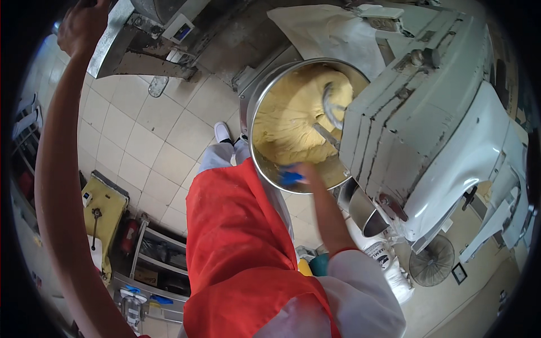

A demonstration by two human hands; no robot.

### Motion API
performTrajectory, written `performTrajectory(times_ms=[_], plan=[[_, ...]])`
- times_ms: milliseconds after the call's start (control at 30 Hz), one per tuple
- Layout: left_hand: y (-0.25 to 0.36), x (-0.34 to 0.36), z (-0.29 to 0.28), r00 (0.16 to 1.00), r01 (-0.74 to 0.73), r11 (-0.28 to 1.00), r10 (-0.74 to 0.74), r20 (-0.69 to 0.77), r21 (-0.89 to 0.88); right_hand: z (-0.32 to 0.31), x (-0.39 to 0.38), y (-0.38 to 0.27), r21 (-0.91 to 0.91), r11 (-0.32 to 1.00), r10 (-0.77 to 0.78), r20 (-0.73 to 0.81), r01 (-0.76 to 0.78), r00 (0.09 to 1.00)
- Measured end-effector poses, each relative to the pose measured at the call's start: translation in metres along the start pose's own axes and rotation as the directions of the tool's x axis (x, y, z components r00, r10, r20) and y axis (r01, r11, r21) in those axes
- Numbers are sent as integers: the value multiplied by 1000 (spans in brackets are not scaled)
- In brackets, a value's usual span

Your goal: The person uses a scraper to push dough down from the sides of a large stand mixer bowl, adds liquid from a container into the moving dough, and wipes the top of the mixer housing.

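My left hand [80, 29] is raised at the upper left beside a steel machine [138, 59], its fingers closed on something I cannot make out at the picture's edge. A large steel mixer bowl [255, 132] holds pale yellow dough [287, 104], with a curved hook [332, 112] and a straight metal bar [324, 132] in it. My right hand [306, 172], blurred by motion, grips a blue scraper [290, 174] at the bowl's near inner side. The white, worn mixer housing [394, 124] rises to the right of the bowl.
My red apron [234, 225] and white shoe [222, 131] are below me on tiled floor [141, 129]. A yellow table [104, 203], red extinguisher [128, 236] and steel shelving [158, 253] stand lower left. Sacks [391, 279], a second bowl [366, 219] and a fan [431, 262] are lower right.
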State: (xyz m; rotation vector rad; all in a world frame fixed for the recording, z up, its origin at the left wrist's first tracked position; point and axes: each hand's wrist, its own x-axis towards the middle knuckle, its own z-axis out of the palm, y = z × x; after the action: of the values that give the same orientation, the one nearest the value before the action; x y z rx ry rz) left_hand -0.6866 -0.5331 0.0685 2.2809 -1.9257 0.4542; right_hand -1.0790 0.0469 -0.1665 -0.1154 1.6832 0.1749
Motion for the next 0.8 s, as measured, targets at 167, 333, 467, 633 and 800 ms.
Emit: performTrajectory(times_ms=[167, 333, 467, 633, 800], plan=[[6, 3, -4, 999, -46, 998, 45, -19, -37, -7, -4, -40, 200, 959, 144, 263, -200, 954], [-5, 4, -5, 991, -89, 994, 83, -104, -56, -103, -16, 11, 18, 990, 139, 94, -141, 986], [6, 0, -6, 997, -77, 997, 77, -14, -27, 34, 4, -45, 361, 901, 255, 14, -243, 967], [2, 2, -8, 995, -77, 996, 73, -73, -45, -6, 4, -27, 41, 950, 303, 96, -308, 948], [1, -2, -11, 998, -51, 997, 49, -50, -55, -51, -38, -6, 119, 972, 195, 80, -203, 978]])
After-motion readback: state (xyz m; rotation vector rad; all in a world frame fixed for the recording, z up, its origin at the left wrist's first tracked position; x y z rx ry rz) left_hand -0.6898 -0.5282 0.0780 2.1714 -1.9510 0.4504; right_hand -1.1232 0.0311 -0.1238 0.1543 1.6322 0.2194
